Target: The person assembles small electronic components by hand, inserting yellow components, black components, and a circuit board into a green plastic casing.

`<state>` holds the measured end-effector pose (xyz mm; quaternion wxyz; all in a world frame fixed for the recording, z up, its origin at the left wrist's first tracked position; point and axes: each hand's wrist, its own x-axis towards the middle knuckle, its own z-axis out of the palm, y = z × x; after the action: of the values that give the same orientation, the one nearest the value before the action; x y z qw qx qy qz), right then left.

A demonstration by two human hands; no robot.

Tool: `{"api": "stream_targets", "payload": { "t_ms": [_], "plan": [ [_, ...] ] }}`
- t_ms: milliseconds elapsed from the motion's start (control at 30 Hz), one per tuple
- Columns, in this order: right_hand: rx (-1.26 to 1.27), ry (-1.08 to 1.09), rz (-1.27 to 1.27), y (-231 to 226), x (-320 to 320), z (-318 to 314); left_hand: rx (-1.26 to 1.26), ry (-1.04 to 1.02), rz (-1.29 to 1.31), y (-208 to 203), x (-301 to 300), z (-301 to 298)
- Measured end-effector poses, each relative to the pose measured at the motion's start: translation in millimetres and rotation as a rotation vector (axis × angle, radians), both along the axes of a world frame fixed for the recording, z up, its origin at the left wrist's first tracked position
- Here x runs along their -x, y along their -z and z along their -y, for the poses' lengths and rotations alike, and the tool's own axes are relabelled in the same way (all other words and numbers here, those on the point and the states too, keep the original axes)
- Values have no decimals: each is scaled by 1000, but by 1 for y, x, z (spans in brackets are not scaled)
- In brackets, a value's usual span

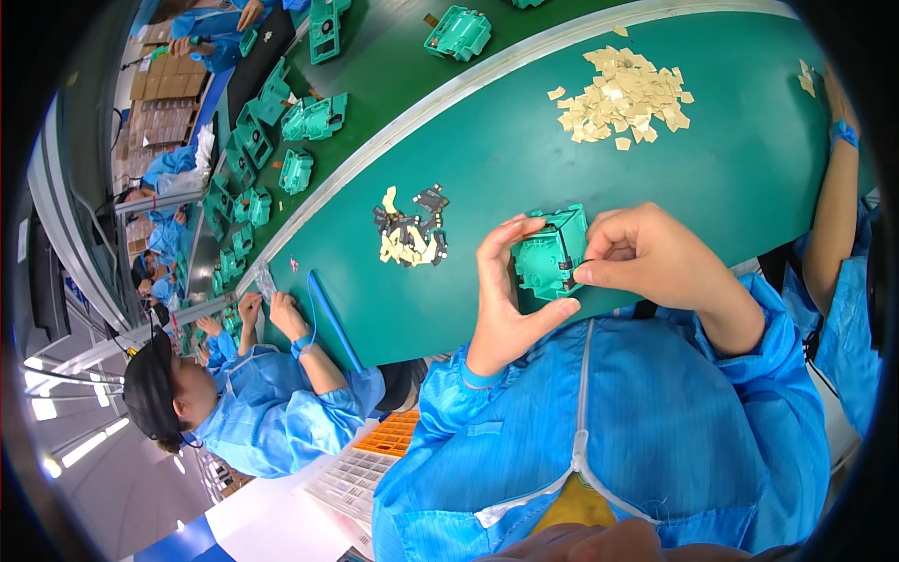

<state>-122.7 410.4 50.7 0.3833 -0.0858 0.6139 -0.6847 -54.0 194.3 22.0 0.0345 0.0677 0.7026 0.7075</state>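
Workbench surface point(524, 169), green and broad, spreads beyond the fingertips and carries everything else in view. Beyond it, further from the fingers, a darker conveyor point(375, 47) holds a row of green plastic housings point(314, 117), well apart from both hands. A co-worker point(253, 403) in a blue smock sits off to the left, past the left hand's thumb side, with their own hands on the bench edge; another person's forearm point(829, 215) with a blue wristband comes in past the right hand's knuckles. Above the right hand's fingers, well apart, lies a heap of tan paper squares point(626, 94). Beyond the left fingertips, near but not touching, sits a small pile of dark parts mixed with yellowish scraps point(412, 229). The green plastic housing point(552, 253) is held just above the bench edge between both hands: the left hand point(501, 300) curves around its left side, fingers bent over the top edge and thumb pressed under its lower corner, while the right hand point(651, 258) closes on its right side, thumb and curled fingers pinching the face. The right fingers hide that side of the housing, and its small details are hard to make out.
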Motion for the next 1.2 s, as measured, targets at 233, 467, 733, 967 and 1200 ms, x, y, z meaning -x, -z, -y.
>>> {"api": "stream_targets", "payload": {
  "t_ms": [233, 467, 733, 967, 1200],
  "plan": [
    [-154, 23, -163, -13, -8, 4, -104, -45, 131, -1, -4, -3],
    [-87, 27, -77, -19, -7, 1, -230, -48, 99, -2, -6, -6],
    [-135, 42, -172, -29, -12, 4, -281, -31, 125, -1, -8, -5],
    [-172, 81, -268, -33, -16, 8, -275, -9, 112, 0, -8, -5],
    [-198, 88, -369, -30, -20, 10, -231, 14, 34, 5, -5, -5]
  ]
}}
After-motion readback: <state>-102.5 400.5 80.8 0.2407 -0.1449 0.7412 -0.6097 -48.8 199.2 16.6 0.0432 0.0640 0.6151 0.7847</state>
